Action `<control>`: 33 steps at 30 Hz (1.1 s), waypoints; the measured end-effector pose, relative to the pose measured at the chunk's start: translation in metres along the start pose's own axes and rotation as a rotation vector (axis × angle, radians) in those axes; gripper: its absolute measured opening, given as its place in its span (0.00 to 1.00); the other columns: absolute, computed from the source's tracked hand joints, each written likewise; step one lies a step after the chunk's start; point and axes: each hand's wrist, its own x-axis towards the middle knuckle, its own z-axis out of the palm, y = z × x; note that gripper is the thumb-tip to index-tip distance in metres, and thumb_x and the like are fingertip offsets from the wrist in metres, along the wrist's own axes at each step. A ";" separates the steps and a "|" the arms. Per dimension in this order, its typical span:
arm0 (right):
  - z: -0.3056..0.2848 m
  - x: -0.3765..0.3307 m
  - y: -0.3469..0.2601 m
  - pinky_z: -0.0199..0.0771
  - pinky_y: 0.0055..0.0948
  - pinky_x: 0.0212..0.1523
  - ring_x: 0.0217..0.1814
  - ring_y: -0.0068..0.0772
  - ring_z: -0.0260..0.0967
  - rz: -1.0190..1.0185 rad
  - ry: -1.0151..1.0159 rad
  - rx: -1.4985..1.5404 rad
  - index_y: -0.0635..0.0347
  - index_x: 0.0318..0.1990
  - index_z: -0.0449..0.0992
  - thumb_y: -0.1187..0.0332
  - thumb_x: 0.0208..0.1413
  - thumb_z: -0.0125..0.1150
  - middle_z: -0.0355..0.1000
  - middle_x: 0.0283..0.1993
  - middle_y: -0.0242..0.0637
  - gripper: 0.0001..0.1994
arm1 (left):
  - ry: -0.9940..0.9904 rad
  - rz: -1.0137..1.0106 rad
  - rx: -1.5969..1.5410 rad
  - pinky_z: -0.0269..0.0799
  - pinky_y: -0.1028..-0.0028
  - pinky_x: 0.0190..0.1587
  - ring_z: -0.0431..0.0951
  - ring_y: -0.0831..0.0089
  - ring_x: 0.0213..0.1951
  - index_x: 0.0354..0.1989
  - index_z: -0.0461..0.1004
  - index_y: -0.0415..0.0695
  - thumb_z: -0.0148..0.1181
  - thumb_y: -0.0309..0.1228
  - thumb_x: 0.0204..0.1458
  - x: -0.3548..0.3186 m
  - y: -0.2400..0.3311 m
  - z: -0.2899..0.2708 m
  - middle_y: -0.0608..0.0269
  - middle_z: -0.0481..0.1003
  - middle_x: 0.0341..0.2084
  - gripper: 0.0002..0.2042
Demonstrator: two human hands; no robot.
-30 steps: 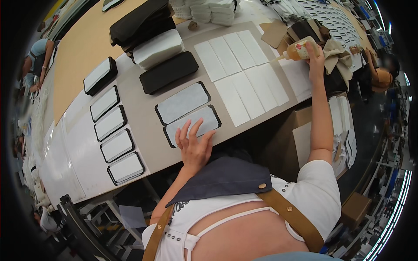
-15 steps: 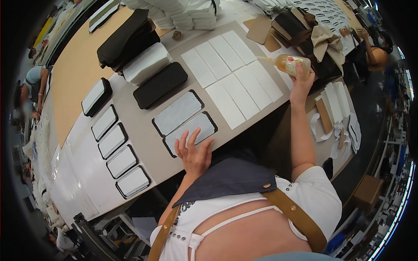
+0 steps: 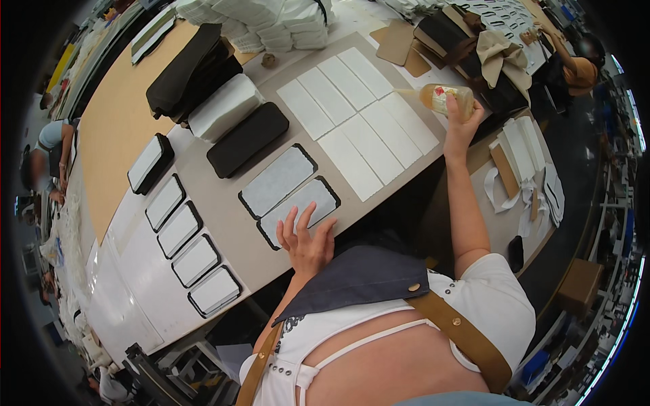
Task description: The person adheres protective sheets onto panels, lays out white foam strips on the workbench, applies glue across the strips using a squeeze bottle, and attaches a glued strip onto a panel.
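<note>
My right hand is wrapped round a squeeze bottle of amber liquid. The bottle lies nearly level, and its pale nozzle points left, near the far right corner of the white strips. Closer to me, my left hand has its fingers spread over the nearer of two grey panels with black edges. Whether the fingertips press on that panel I cannot tell. The second grey panel lies just beyond it, side by side.
Several black-edged pale pieces form a row at left. A black padded piece, a white stack and dark folded material stand behind. Tan and black pieces lie at far right. White offcuts rest on a side surface.
The bottle in my right hand has shifted slightly left. My left hand has edged a little to the right over the nearer panel. The whole view has turned slightly.
</note>
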 end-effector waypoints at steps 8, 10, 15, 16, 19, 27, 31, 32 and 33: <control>0.007 -0.016 -0.003 0.67 0.23 0.54 0.51 0.23 0.65 -0.020 -0.052 -0.054 0.65 0.54 0.63 0.59 0.59 0.70 0.66 0.49 0.35 0.26 | -0.023 0.000 -0.040 0.42 0.50 0.70 0.58 0.52 0.68 0.39 0.81 0.59 0.66 0.26 0.48 -0.001 0.000 -0.001 0.64 0.70 0.60 0.12; 0.008 -0.019 -0.005 0.67 0.22 0.53 0.50 0.22 0.65 0.024 -0.070 -0.009 0.64 0.55 0.63 0.60 0.59 0.69 0.67 0.49 0.35 0.25 | -0.016 0.006 -0.038 0.42 0.50 0.70 0.58 0.53 0.68 0.39 0.81 0.59 0.67 0.25 0.48 -0.001 0.000 0.000 0.64 0.70 0.60 0.12; 0.008 -0.024 -0.002 0.67 0.22 0.54 0.50 0.21 0.65 0.075 -0.043 0.071 0.63 0.54 0.63 0.60 0.60 0.69 0.66 0.49 0.34 0.25 | -0.017 0.001 -0.047 0.42 0.50 0.70 0.58 0.53 0.68 0.39 0.81 0.60 0.67 0.25 0.48 -0.001 0.000 0.000 0.64 0.70 0.60 0.12; 0.009 -0.026 -0.002 0.66 0.22 0.54 0.50 0.21 0.65 0.070 -0.041 0.075 0.63 0.54 0.63 0.60 0.60 0.69 0.66 0.50 0.34 0.25 | -0.015 0.000 -0.048 0.42 0.50 0.70 0.58 0.53 0.68 0.39 0.81 0.60 0.67 0.25 0.48 -0.001 0.000 -0.001 0.64 0.70 0.60 0.12; 0.012 -0.029 -0.008 0.66 0.25 0.56 0.53 0.26 0.64 0.059 -0.073 0.072 0.65 0.55 0.61 0.60 0.57 0.71 0.64 0.51 0.39 0.29 | -0.018 0.001 -0.048 0.42 0.50 0.70 0.59 0.53 0.68 0.39 0.81 0.60 0.67 0.26 0.48 0.000 0.000 -0.001 0.64 0.70 0.59 0.12; 0.018 -0.044 -0.018 0.67 0.26 0.56 0.53 0.27 0.64 0.038 -0.132 -0.001 0.64 0.55 0.60 0.61 0.57 0.71 0.63 0.51 0.39 0.28 | -0.019 -0.008 -0.054 0.41 0.50 0.70 0.58 0.53 0.68 0.38 0.81 0.60 0.67 0.26 0.49 -0.002 0.000 0.000 0.65 0.71 0.59 0.11; 0.024 -0.054 -0.024 0.67 0.26 0.56 0.53 0.26 0.63 0.077 -0.177 0.070 0.64 0.55 0.60 0.62 0.57 0.71 0.63 0.51 0.39 0.28 | -0.020 -0.007 -0.052 0.41 0.51 0.70 0.58 0.54 0.68 0.38 0.81 0.60 0.67 0.27 0.50 -0.002 0.000 0.000 0.65 0.71 0.59 0.11; 0.024 -0.054 -0.024 0.67 0.26 0.56 0.53 0.26 0.63 0.078 -0.179 0.069 0.64 0.55 0.60 0.62 0.57 0.71 0.63 0.51 0.39 0.28 | -0.021 -0.008 -0.052 0.41 0.51 0.70 0.58 0.54 0.68 0.38 0.81 0.60 0.67 0.27 0.50 -0.002 0.000 0.000 0.65 0.71 0.59 0.11; 0.023 -0.055 -0.023 0.68 0.26 0.55 0.53 0.26 0.64 0.085 -0.165 0.060 0.64 0.55 0.59 0.62 0.58 0.71 0.63 0.51 0.39 0.28 | -0.023 -0.010 -0.057 0.41 0.51 0.70 0.58 0.54 0.68 0.38 0.81 0.60 0.67 0.27 0.50 -0.002 0.000 -0.001 0.65 0.71 0.59 0.11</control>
